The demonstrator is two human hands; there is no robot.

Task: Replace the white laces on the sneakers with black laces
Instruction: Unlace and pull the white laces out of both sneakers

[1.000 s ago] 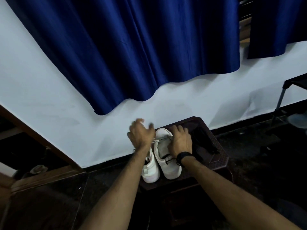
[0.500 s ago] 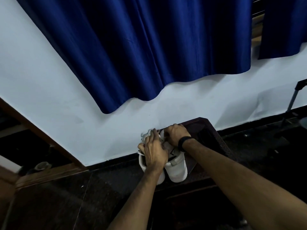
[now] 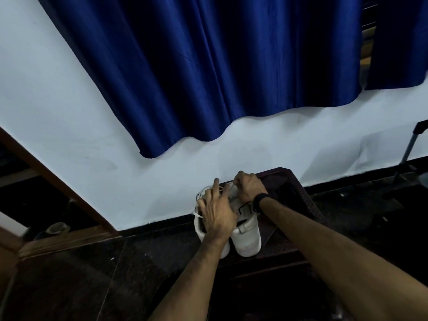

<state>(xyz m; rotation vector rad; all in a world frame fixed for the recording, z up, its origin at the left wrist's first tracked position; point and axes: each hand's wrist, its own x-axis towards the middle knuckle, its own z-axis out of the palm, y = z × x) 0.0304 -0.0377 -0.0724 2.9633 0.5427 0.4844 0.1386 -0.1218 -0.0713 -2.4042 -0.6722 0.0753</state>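
Since a moment ago the right hand (image 3: 249,187) has closed into a fist pinching the white lace (image 3: 225,187); the left hand (image 3: 217,210) lies spread, gripping nothing, over the white sneakers (image 3: 246,239) on the dark brown stool (image 3: 301,195).

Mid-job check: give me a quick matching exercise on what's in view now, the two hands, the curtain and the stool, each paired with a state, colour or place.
Things:
1. left hand
2. right hand
3. curtain
4. stool

Descriptions:
A. dark brown, under the sneakers
B. fingers spread over the white laces
C. blue, hanging on the wall
D. curled, pinching a lace, black band on wrist

Pairs: 1-B, 2-D, 3-C, 4-A
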